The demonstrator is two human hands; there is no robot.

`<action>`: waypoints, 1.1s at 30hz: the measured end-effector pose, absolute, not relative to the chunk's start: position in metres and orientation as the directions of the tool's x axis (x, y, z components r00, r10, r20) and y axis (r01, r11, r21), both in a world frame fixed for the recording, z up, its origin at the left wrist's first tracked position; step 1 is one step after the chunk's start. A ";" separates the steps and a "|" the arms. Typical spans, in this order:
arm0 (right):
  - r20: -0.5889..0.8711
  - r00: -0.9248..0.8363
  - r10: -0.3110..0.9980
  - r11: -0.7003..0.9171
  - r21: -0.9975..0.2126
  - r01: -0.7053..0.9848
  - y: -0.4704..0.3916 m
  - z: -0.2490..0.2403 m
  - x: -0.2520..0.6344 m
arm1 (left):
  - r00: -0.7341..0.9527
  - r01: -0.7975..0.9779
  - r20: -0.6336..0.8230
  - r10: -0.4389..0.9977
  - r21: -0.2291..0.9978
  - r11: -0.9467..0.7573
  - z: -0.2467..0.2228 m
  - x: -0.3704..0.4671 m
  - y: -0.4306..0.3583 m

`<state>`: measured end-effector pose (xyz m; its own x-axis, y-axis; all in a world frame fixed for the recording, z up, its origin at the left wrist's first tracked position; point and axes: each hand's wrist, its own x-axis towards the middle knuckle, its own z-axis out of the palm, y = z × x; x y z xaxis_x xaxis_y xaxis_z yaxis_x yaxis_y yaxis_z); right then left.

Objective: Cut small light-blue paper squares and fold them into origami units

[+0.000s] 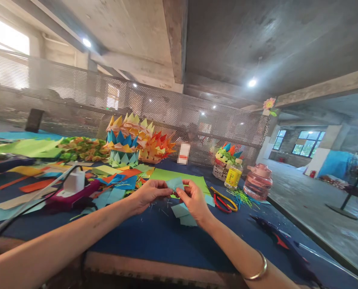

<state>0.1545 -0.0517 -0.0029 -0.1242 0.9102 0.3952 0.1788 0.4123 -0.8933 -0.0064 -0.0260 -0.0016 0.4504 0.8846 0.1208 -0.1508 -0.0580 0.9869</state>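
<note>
Between my two hands, above the dark blue table [142, 245], is a small light blue piece of paper [175, 184]. Fingers and thumb of my left hand [154, 194] pinch its left side. My right hand [195, 200] grips the right side, thumb in front. Several loose light blue paper pieces [187, 218] lie under my right hand. Behind both hands is a flat green sheet [197, 180]. Scissors with red and yellow handles [225, 202] rest just right of my right hand.
Folded-paper crowns [123, 144] stand at the back. Coloured scraps [109, 176] and a magenta power strip [73, 196] with cables lie left. On the right are a yellow-labelled bottle [233, 175], a pink jug [257, 182] and a glue gun [282, 241]. A perforated screen [166, 108] stands behind.
</note>
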 end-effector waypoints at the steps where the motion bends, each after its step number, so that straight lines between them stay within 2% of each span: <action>1: 0.397 -0.128 0.909 0.415 -0.892 0.179 -0.051 -0.003 0.155 | 0.447 -0.147 0.118 0.887 0.988 -0.057 -0.001 -0.006 -0.026; 26: 0.434 -0.162 0.886 0.460 -0.866 0.195 -0.049 -0.004 0.155 | 0.450 -0.158 0.123 0.884 0.986 -0.057 -0.001 -0.007 -0.026; 30: 0.468 -0.144 0.872 0.490 -0.828 0.272 -0.047 -0.006 0.157 | 0.461 -0.102 0.134 0.877 0.990 -0.097 0.001 -0.007 -0.029; 33: 0.534 -0.120 0.837 0.534 -0.749 0.393 -0.048 -0.006 0.158 | 0.500 -0.059 0.128 0.856 0.992 -0.114 0.001 -0.007 -0.031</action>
